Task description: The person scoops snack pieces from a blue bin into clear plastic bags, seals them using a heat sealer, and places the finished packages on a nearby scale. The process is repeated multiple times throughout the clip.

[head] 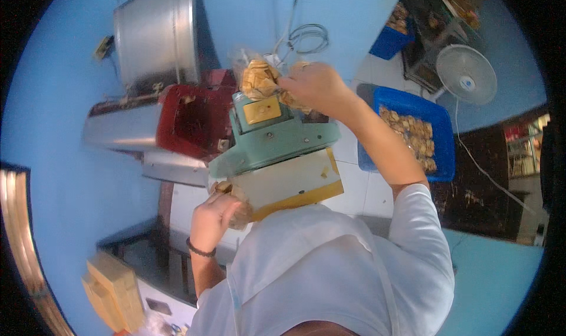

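Observation:
My left hand (213, 218) is closed on a clear plastic bag of brown snack pieces (239, 214), low at the near left corner of a white and yellow work shelf (283, 176). Behind that shelf stands a green bag-sealing machine (276, 139) with a yellow plate (262, 110) on its top. My right hand (316, 88) is stretched out over the machine's far end, among clear bags of golden-brown snack pieces. One such bag (258, 79) is against its fingers on the left. More pieces (292, 101) show under the hand. The right fingertips are blurred and partly hidden, so their grip is unclear.
Left of the sealer are a dark red open container (194, 119) and a large metal vessel (152, 39). On the right, a blue crate (447, 137) holds many bagged snacks. A fan (466, 75) stands beyond it, its cord trailing. Yellowish blocks (115, 291) stand lower left.

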Action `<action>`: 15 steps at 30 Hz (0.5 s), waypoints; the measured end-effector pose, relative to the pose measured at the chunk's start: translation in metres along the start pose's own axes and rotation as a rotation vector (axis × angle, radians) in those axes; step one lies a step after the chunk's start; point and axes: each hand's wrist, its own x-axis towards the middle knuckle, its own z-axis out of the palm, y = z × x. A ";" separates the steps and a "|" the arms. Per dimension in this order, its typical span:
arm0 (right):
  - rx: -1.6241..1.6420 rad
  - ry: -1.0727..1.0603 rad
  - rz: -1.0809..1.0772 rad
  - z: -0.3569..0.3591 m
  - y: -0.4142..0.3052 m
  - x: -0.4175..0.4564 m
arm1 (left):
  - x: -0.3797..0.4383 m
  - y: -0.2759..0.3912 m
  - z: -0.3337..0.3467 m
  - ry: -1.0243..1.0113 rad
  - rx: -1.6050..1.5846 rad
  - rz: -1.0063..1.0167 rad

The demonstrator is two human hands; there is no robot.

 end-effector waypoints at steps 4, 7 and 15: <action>-0.016 -0.164 -0.189 0.056 -0.028 0.008 | -0.018 0.005 0.004 0.099 0.016 -0.116; 0.071 -0.316 -0.183 0.080 -0.051 -0.009 | -0.022 0.014 0.012 0.138 0.028 -0.152; 0.162 0.171 0.113 0.041 -0.064 -0.086 | -0.009 0.031 0.024 -0.024 -0.009 -0.057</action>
